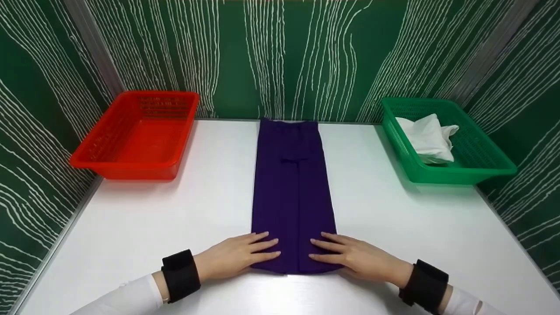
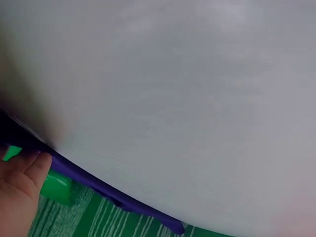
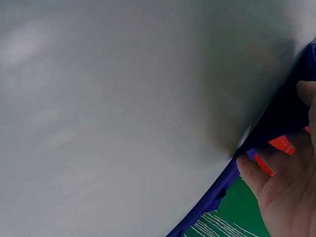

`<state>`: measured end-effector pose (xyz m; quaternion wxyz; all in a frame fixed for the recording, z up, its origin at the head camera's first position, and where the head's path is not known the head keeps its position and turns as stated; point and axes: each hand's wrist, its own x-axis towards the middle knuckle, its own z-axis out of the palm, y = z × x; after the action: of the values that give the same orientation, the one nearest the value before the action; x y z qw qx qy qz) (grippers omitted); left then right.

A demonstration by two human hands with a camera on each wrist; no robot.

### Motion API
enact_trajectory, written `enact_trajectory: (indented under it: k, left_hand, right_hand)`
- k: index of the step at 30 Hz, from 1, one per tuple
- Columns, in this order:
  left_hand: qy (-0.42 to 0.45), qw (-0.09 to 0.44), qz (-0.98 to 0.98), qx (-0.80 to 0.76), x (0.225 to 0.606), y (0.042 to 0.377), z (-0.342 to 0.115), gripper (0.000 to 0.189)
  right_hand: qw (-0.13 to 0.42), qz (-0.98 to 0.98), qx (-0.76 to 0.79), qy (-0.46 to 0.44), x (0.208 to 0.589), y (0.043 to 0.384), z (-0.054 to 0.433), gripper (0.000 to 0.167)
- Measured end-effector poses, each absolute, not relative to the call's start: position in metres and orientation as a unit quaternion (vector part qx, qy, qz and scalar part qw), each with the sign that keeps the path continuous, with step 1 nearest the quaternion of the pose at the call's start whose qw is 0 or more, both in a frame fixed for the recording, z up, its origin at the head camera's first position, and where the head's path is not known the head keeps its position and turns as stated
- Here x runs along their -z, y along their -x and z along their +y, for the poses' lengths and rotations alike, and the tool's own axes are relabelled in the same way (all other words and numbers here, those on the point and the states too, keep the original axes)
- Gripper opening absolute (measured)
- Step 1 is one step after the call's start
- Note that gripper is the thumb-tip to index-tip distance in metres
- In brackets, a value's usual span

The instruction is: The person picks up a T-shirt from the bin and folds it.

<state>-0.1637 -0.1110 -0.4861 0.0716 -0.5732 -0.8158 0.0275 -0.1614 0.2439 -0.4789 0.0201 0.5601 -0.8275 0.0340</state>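
Note:
A folded dark purple garment (image 1: 280, 197) lies lengthwise on the white table, its far end close to the back wall. A seam or folded edge runs down its right half, with a small fold across it higher up. My left hand (image 1: 234, 256) rests on its near left corner, fingers straight and spread. On the near right corner lies my right hand (image 1: 367, 258), also with straight, spread fingers pointing inward. In the right wrist view, the right thumb and fingers (image 3: 252, 173) show beside the purple cloth (image 3: 276, 113). The left wrist view shows left fingertips (image 2: 42, 165) at the cloth's edge.
A red plastic basket (image 1: 124, 168) stands at the back left of the table (image 1: 210, 188). At the back right is a green basket (image 1: 463, 175) with a crumpled white cloth (image 1: 428, 138) inside. Green walls with white wavy lines enclose the back and sides.

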Motion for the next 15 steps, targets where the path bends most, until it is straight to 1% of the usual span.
enact_trajectory:
  k: [2,4,6,9,12,15]
  left_hand:
    - [0.575,0.056,-0.816,-0.015,0.484,0.162,-0.112,0.063]
    - [0.572,0.017,-0.820,0.023,0.478,0.159,-0.113,0.063]
    - [0.564,-0.036,-0.821,0.078,0.470,0.156,-0.114,0.060]
    - [0.546,-0.121,-0.814,0.156,0.456,0.152,-0.114,0.052]
    - [0.536,-0.194,-0.793,0.213,0.443,0.152,-0.112,0.043]
    - [0.526,-0.227,-0.783,0.243,0.430,0.161,-0.109,0.036]
  right_hand:
    - [0.005,-0.826,-0.056,-0.560,0.477,0.159,0.244,0.076]
    - [-0.026,-0.824,-0.091,-0.559,0.473,0.156,0.243,0.072]
    - [-0.064,-0.818,-0.134,-0.555,0.469,0.154,0.243,0.066]
    - [-0.124,-0.801,-0.191,-0.553,0.458,0.150,0.241,0.056]
    - [-0.188,-0.771,-0.236,-0.560,0.445,0.149,0.239,0.047]
    - [-0.253,-0.743,-0.278,-0.554,0.432,0.156,0.236,0.043]
